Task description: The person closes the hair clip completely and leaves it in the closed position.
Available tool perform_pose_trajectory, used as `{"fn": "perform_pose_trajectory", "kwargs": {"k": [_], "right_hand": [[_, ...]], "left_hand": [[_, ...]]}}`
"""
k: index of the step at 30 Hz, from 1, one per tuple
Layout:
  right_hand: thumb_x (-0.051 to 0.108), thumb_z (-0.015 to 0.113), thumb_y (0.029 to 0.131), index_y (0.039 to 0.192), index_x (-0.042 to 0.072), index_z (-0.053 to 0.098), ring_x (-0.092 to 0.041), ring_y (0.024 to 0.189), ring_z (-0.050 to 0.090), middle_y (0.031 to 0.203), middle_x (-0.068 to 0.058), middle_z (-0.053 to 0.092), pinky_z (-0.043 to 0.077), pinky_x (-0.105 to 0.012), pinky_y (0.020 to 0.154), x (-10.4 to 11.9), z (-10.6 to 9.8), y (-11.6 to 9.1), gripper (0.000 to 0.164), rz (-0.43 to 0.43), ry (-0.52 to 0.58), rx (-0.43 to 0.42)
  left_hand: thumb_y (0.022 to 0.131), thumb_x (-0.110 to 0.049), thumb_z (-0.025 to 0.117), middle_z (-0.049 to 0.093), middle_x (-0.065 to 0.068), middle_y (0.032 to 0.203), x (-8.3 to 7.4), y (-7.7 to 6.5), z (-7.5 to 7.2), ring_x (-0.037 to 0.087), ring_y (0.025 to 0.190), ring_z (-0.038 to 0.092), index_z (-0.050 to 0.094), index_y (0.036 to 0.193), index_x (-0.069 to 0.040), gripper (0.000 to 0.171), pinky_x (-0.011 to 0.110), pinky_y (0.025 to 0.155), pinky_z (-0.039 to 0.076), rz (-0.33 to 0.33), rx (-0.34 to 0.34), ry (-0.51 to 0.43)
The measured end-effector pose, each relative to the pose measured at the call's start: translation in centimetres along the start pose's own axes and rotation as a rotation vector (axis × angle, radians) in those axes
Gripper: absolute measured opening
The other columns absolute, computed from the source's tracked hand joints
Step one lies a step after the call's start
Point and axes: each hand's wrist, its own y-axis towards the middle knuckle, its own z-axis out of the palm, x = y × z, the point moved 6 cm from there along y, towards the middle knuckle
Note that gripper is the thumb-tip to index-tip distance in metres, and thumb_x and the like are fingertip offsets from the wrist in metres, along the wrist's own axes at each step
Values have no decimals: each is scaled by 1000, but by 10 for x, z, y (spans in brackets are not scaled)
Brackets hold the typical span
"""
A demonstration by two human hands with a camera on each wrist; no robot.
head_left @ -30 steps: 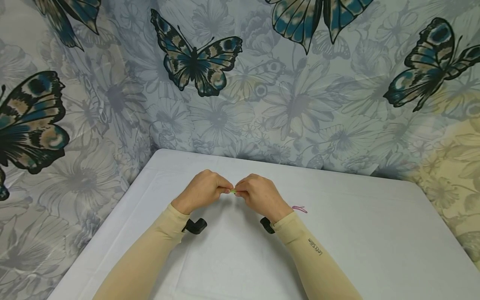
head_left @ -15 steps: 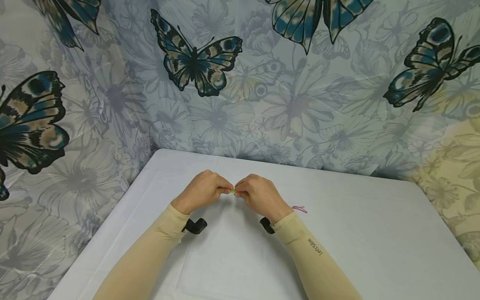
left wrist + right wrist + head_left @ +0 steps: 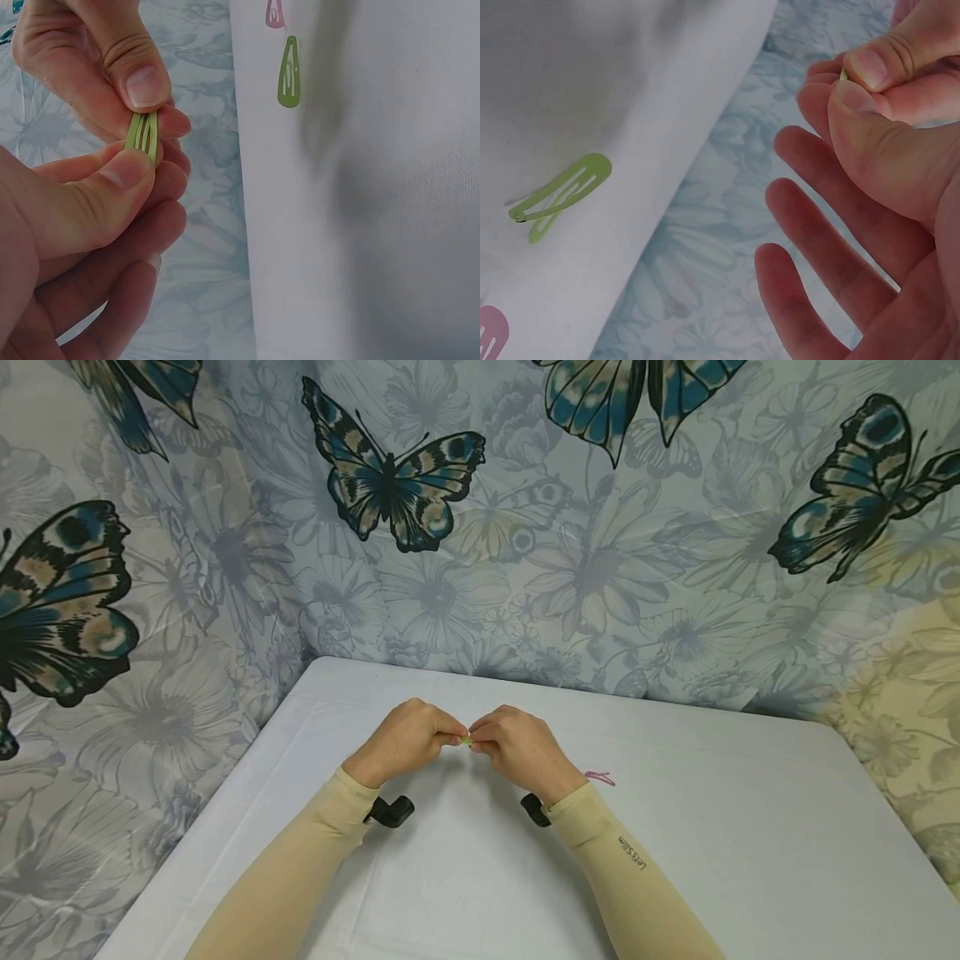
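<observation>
Between my two hands, over the far part of the table, is a green snap hair clip (image 3: 141,136). My left hand (image 3: 408,739) pinches its lower end between thumb and fingers in the left wrist view. The other end is pinched by my right hand (image 3: 521,752), whose remaining fingers spread loosely in the right wrist view. There only a thin sliver of the clip shows between the thumbs. A second green hair clip (image 3: 562,191) lies on the table with its tongue sprung out. A pink hair clip (image 3: 598,777) lies just right of my right wrist.
The white-covered table (image 3: 750,827) reaches back to a patterned cloth backdrop (image 3: 480,593) with printed butterflies and flowers. Black wrist devices, one at the left wrist (image 3: 393,812) and one at the right wrist (image 3: 535,810), sit under the cream sleeves.
</observation>
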Motion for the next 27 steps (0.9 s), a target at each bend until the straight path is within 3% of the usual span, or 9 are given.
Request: {"fn": "perform_pose_trajectory", "kwargs": {"k": [20, 27], "right_hand": [[16, 85, 94, 104, 17, 89, -17, 108, 76, 111, 5, 84, 66, -35, 84, 1, 0, -1, 11, -10, 2, 5], [17, 85, 94, 103, 18, 89, -16, 106, 76, 109, 7, 84, 65, -35, 83, 2, -1, -1, 10, -23, -29, -21]], "left_hand": [[94, -9, 81, 85, 3, 103, 0, 0, 2, 16, 93, 82, 88, 107, -9, 14, 26, 77, 64, 21, 16, -17], [96, -9, 81, 85, 3, 104, 1, 1, 2, 14, 93, 82, 87, 109, -10, 15, 24, 76, 62, -12, 42, -36]]}}
